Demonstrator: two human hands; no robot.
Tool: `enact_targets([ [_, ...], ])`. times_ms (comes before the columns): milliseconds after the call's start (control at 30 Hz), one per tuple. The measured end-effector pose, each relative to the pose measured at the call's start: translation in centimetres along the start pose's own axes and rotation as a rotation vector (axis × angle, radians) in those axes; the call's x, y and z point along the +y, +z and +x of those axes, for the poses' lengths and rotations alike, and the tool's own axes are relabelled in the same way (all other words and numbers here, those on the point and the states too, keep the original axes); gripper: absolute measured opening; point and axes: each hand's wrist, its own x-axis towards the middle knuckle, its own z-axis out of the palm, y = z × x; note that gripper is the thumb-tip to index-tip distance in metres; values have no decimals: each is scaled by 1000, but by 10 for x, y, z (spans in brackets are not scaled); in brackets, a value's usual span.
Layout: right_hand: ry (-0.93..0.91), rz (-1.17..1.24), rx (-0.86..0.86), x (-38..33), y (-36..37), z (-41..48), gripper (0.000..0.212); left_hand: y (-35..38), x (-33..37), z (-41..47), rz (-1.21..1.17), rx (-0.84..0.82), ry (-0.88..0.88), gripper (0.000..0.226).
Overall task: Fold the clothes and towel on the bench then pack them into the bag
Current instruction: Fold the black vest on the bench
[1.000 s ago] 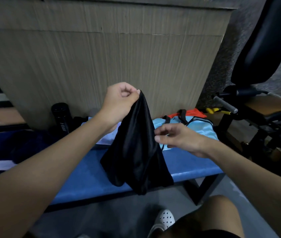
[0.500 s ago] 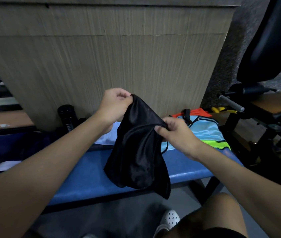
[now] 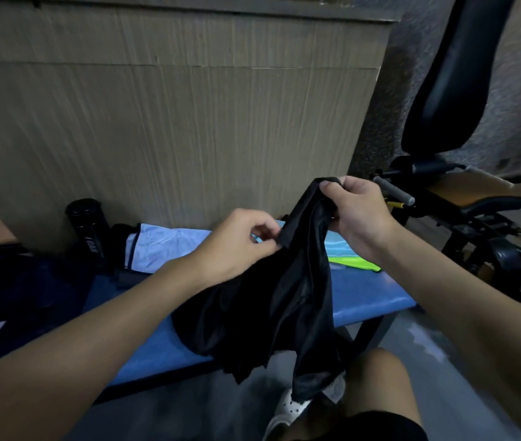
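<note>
A wood-grain panel (image 3: 173,122) fills the background, and a black exercise machine (image 3: 443,90) is cut off at the right edge. Below the panel runs the blue counter (image 3: 367,300), on which the washing is laid out within reach.

The black garment (image 3: 268,307) is held up over the counter's front edge. Its upper hem is raised and its bulk is left hanging, partly draped on the counter and partly past the edge toward a white shoe (image 3: 287,409). It is probably held this way so that the hem can be found and the cloth shaken straight before folding. Its exact kind cannot be made out, since the fabric is bunched and dark.

A pale blue cloth (image 3: 163,246) lies unfolded at the back of the counter. A turquoise and neon-green piece (image 3: 348,265) is mostly hidden behind the garment. A dark blue mass (image 3: 30,291) at the left may be the bag, but this cannot be told. A black bottle (image 3: 88,230) stands against the panel.

The right grip (image 3: 357,214) is clenched around the top hem. The left grip (image 3: 236,246) is pinched on a lower edge of the same garment.
</note>
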Motion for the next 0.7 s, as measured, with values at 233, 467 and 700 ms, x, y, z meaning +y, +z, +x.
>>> enact_targets([
  [233,48,-212,164,9,-52,10,4,14,40,25,-289,190,-82,20],
  [467,-275,-462,-84,16,-47,-11,25,11,69,41,-310,246,-155,13],
  [700,-277,-673,-325,43,-32,-18,19,-8,70,37,-321,296,-235,15],
])
